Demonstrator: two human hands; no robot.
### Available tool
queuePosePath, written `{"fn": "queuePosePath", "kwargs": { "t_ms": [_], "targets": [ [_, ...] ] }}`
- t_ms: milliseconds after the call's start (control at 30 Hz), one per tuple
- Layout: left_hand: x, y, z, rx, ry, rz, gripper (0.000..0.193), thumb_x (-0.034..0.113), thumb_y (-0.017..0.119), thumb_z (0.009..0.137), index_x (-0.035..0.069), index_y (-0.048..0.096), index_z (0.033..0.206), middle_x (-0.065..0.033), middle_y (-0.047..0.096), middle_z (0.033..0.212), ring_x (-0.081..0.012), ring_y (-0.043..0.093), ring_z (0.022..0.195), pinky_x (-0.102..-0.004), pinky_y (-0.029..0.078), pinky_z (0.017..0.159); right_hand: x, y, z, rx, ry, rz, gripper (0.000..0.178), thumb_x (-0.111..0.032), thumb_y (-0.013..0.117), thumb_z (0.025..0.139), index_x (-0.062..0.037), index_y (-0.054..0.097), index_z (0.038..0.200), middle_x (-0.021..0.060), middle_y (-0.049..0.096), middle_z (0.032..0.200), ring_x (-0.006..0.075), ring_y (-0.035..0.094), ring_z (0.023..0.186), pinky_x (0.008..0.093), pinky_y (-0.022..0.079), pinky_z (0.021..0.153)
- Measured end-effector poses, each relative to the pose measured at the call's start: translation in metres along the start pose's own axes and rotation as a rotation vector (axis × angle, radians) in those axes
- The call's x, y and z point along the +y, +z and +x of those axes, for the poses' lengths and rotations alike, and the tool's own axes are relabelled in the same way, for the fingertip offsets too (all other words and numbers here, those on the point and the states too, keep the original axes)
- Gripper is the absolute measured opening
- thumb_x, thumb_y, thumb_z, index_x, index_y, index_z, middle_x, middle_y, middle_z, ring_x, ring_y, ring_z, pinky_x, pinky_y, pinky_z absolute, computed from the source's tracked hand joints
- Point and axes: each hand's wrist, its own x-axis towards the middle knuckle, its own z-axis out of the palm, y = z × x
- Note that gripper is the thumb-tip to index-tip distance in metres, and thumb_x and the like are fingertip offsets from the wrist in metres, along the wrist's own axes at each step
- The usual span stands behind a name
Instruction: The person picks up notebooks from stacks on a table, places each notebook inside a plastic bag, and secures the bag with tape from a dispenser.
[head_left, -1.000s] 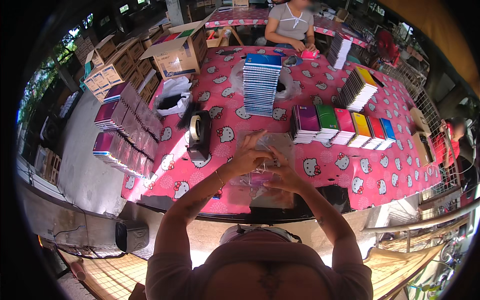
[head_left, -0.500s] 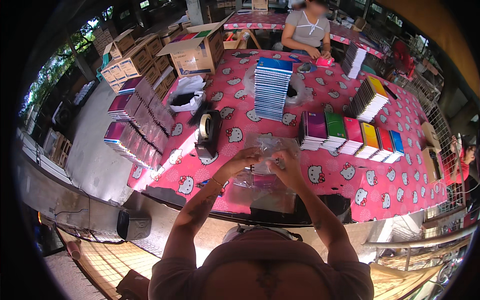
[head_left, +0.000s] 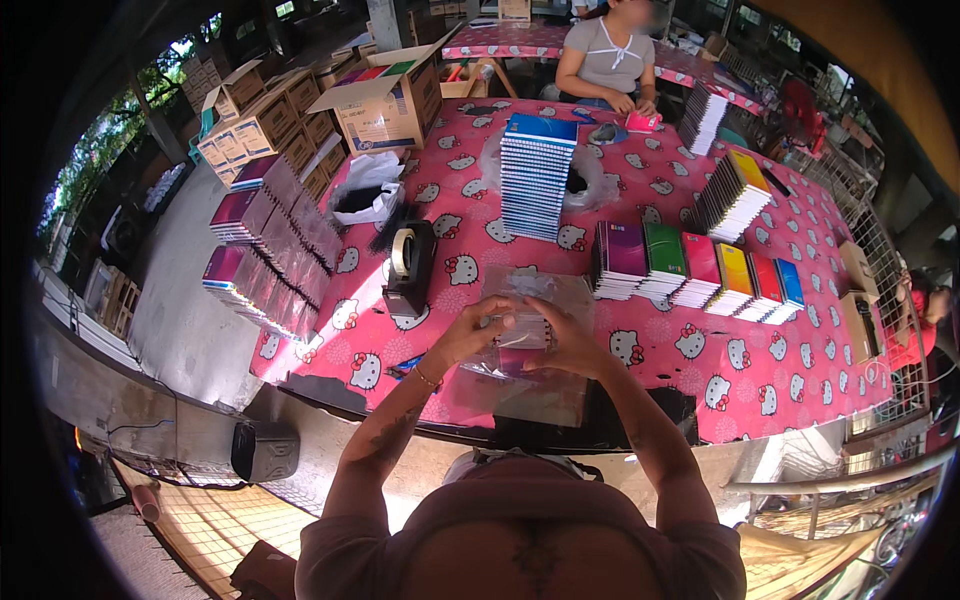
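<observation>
A small bundle of spiral notebooks [head_left: 522, 330] in clear plastic lies in front of me, white page edges and coils showing and a purple-pink cover toward me. My left hand [head_left: 474, 334] is closed on its left side, fingers together. On the right side my right hand [head_left: 567, 340] grips it between thumb and fingers. Some fingertips are hidden behind the bundle. Beneath it a clear plastic sheet [head_left: 550, 400] spreads over the table. Left of my hands stands a black tape dispenser [head_left: 410, 270], with blue-handled scissors [head_left: 405, 368] nearer me.
Wrapped purple notebooks [head_left: 270, 260] are piled at the left. A tall blue notebook stack [head_left: 540, 180] rises ahead; coloured notebook piles [head_left: 690, 265] line the right. An open carton [head_left: 385, 110] and a white bag [head_left: 368, 190] stand far left. Across the pink table [head_left: 640, 380] another person [head_left: 610, 65] handles a pink notebook.
My hands have moved apart from above the bundle to its two sides. More of the notebooks' edges shows between them. The view has shifted slightly.
</observation>
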Motion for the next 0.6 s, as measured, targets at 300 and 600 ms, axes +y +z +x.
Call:
{"fn": "queuePosePath", "kwargs": {
  "t_ms": [300, 600],
  "targets": [
    [0.041, 0.012, -0.024, 0.000, 0.243, 0.690, 0.047, 0.014, 0.080, 0.077, 0.003, 0.065, 0.121, -0.0173, 0.069, 0.113, -0.0301, 0.067, 0.104, -0.0393, 0.055, 0.085, -0.012, 0.015, -0.012, 0.017, -0.072, -0.219, 0.026, -0.012, 0.078, 0.080, -0.0033, 0.068, 0.102, 0.0115, 0.064, 0.105, 0.0320, 0.059, 0.096, 0.0415, 0.047, 0.086],
    [0.033, 0.007, 0.005, 0.097, -0.035, 0.565, 0.035, 0.013, 0.078, 0.077, 0.005, 0.066, 0.110, -0.0111, 0.073, 0.078, -0.0247, 0.074, 0.073, -0.0331, 0.059, 0.065, -0.019, 0.021, 0.004, 0.059, 0.087, -0.202, 0.045, -0.010, 0.077, 0.079, -0.0044, 0.055, 0.118, 0.0130, 0.067, 0.084, 0.0329, 0.064, 0.081, 0.0443, 0.050, 0.075]
  ]
}}
